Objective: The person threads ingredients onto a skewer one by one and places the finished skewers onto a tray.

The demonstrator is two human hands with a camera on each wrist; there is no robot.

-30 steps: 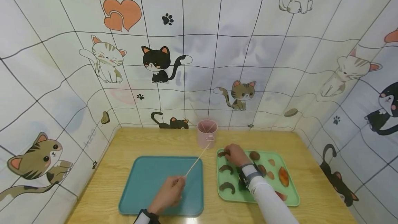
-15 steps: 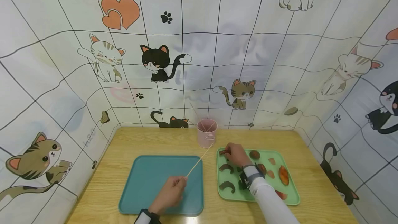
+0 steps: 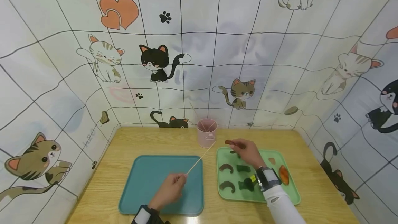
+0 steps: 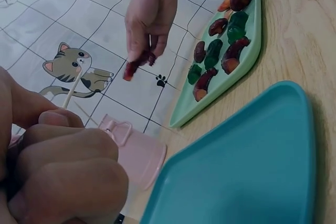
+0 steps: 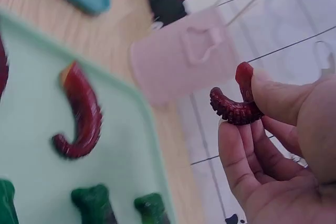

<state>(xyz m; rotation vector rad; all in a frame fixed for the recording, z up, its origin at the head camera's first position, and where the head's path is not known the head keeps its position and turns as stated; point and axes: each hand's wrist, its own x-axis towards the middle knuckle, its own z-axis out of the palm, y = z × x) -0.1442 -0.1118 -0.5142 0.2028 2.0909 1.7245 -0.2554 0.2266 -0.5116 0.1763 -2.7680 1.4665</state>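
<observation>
My left hand (image 3: 169, 189), over the teal tray (image 3: 146, 172), grips a thin wooden skewer (image 3: 202, 157) that slants up to the right. Between the thumb and fingers of my right hand (image 3: 250, 154) is a dark red octopus tentacle piece (image 5: 236, 109), curled, with suckers along one side. That hand is raised over the far left part of the light green tray (image 3: 228, 196). Two more tentacle pieces (image 3: 226, 167) lie along the tray's left side, beside green pepper-like pieces (image 3: 243, 168). The skewer's shaft carries nothing in the head view.
Behind the trays stands a pink cup (image 3: 206, 138) with thin sticks in it. An orange piece (image 3: 283, 175) lies at the green tray's right side, partly behind my wrist. Cat-printed cloth walls (image 3: 199, 54) enclose the wooden table (image 3: 161, 141) at the back and sides.
My right hand has lifted the tentacle piece off the green tray and moved slightly up and to the right. The left hand keeps the skewer at nearly the same spot.
</observation>
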